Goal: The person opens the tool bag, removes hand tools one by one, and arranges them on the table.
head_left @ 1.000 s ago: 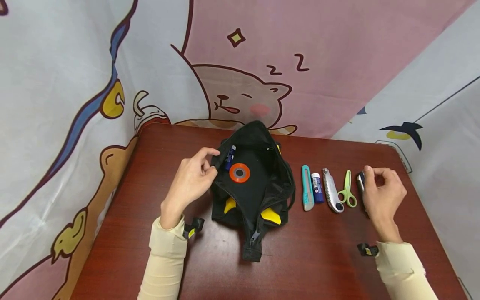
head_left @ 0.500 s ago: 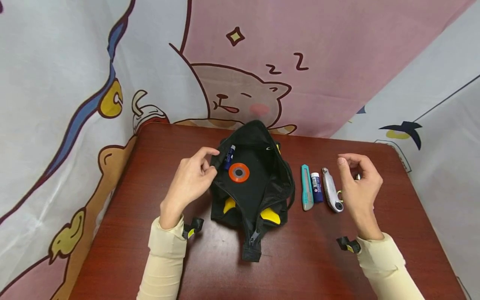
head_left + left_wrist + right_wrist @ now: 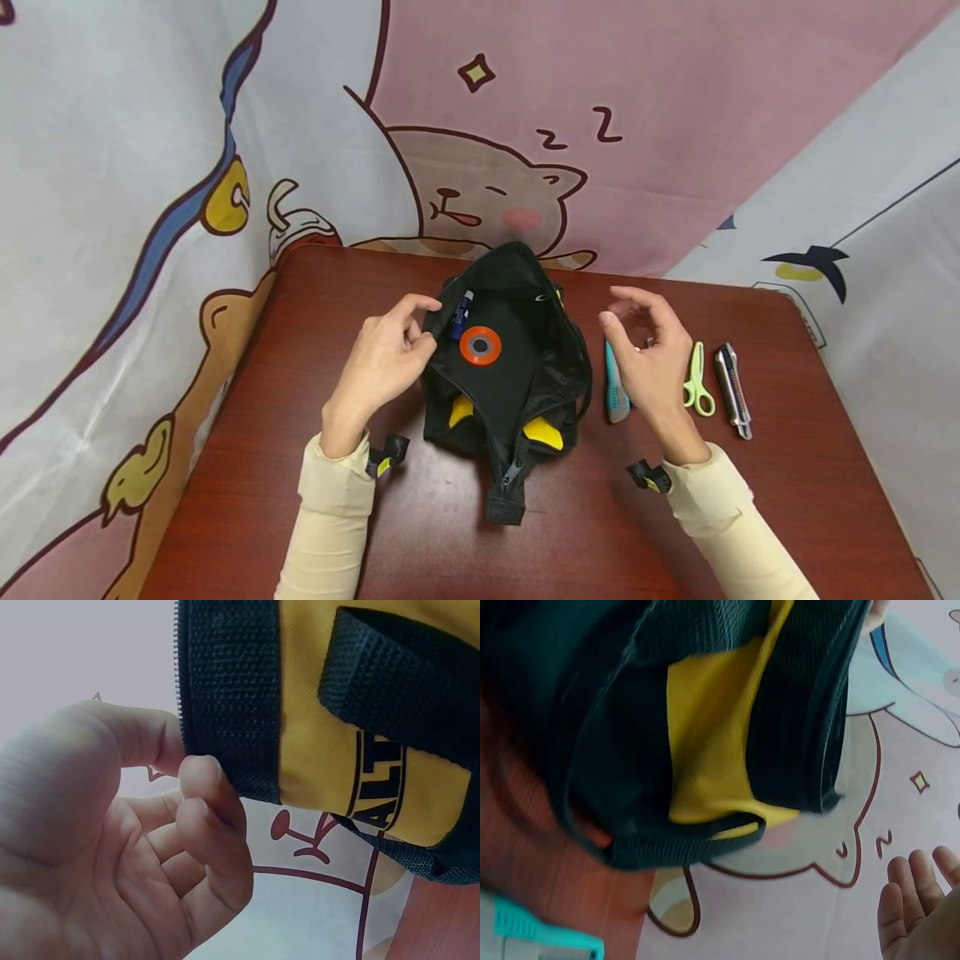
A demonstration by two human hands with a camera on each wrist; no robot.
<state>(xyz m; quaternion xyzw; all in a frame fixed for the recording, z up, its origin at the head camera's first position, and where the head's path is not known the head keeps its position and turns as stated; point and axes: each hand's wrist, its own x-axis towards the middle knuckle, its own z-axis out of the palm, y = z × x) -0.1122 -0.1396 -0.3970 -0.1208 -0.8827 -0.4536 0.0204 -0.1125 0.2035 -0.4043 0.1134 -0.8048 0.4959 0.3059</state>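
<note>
A black and yellow bag (image 3: 517, 260) stands wide open on the table. My left hand (image 3: 382, 358) pinches its zippered rim (image 3: 225, 742) between thumb and fingers. Inside the bag are a blue glue stick (image 3: 461, 318) and an orange disc (image 3: 468, 345) with a grey and dark centre. My right hand (image 3: 651, 360), fingers loosely curved and holding nothing, is above the row of tools right of the bag. It partly covers a teal box cutter (image 3: 617, 400) and hides most of what lies beside that. Its extended fingers (image 3: 907, 896) show in the right wrist view.
Right of my right hand lie light green scissors (image 3: 698, 379) and a dark and silver box cutter (image 3: 733, 392). A strap (image 3: 682, 847) loops off the bag's side. Behind the reddish-brown table (image 3: 585, 525) hangs a cartoon-printed cloth (image 3: 660, 150).
My right hand has moved left from the dark box cutter, past the scissors, toward the bag. Scissors and dark cutter are uncovered now. My left hand keeps its grip on the rim.
</note>
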